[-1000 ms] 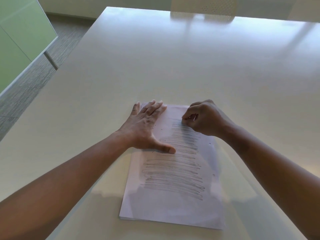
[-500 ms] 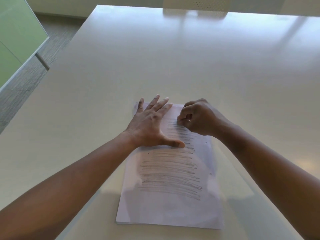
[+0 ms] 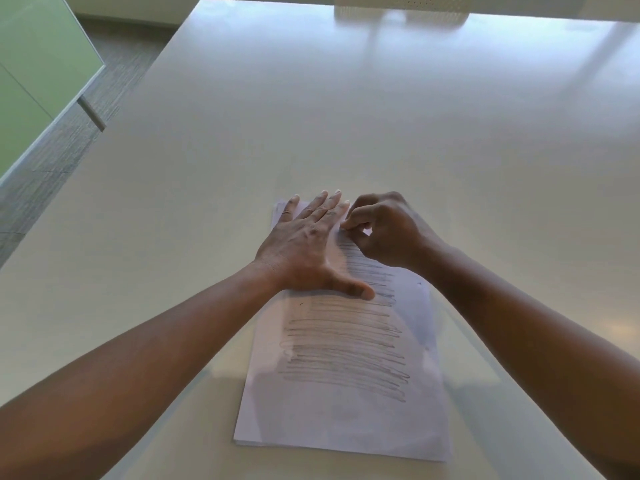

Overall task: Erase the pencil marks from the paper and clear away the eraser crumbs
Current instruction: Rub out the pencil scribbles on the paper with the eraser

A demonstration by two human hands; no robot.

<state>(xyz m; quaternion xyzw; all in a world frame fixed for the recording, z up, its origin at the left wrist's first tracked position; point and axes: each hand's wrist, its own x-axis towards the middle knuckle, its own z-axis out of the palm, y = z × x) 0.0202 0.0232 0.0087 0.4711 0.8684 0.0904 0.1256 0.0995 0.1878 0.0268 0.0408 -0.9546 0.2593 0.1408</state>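
At frame centre, our left hand point(image 3: 304, 251) presses flat on the paper point(image 3: 346, 420); our right hand point(image 3: 384, 230), fingers curled, seemingly pinches a hidden eraser, rubbing the top marks point(image 3: 346, 351). Next: work down the remaining lines.

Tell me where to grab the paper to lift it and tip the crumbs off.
Pinch the paper at its near edge, coming from your side. That edge lies free and slightly raised off the table, while the left hand and right hand cover the far end.
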